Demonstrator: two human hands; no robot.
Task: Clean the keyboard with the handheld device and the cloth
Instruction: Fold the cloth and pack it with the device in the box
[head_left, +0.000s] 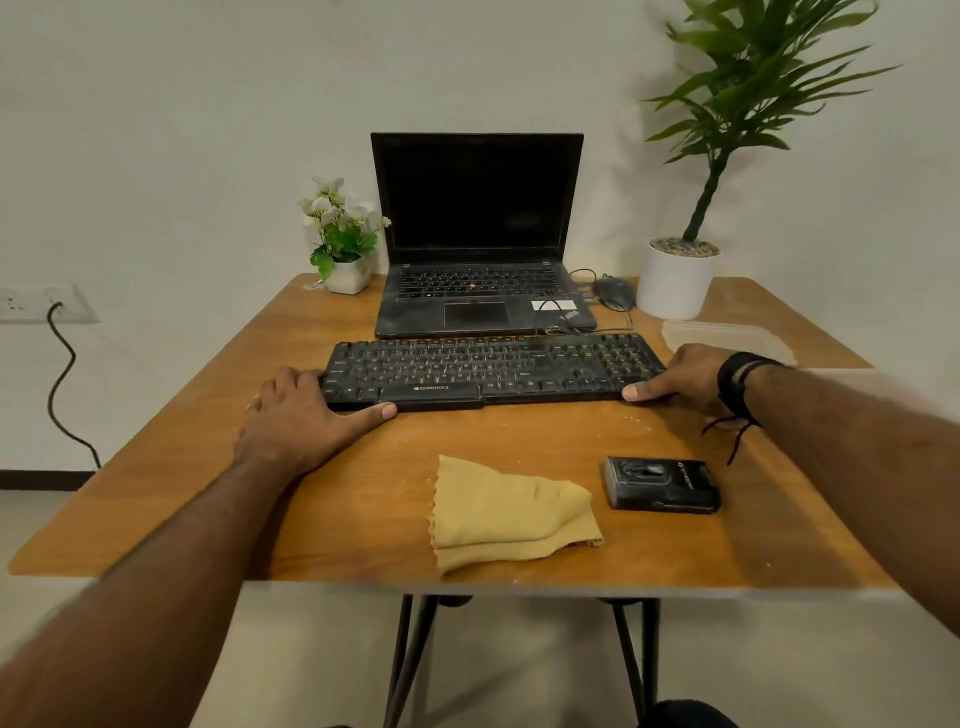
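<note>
A black keyboard lies across the middle of the wooden table, in front of the laptop. My left hand grips its left end, thumb along the front edge and fingers curled round the side. My right hand grips the right end the same way. A folded yellow cloth lies near the table's front edge. To its right sits the small black handheld device, untouched.
An open black laptop stands behind the keyboard, with a wired mouse beside it. A small flower pot is at the back left, a large white planter at the back right. A pale mat lies at the right.
</note>
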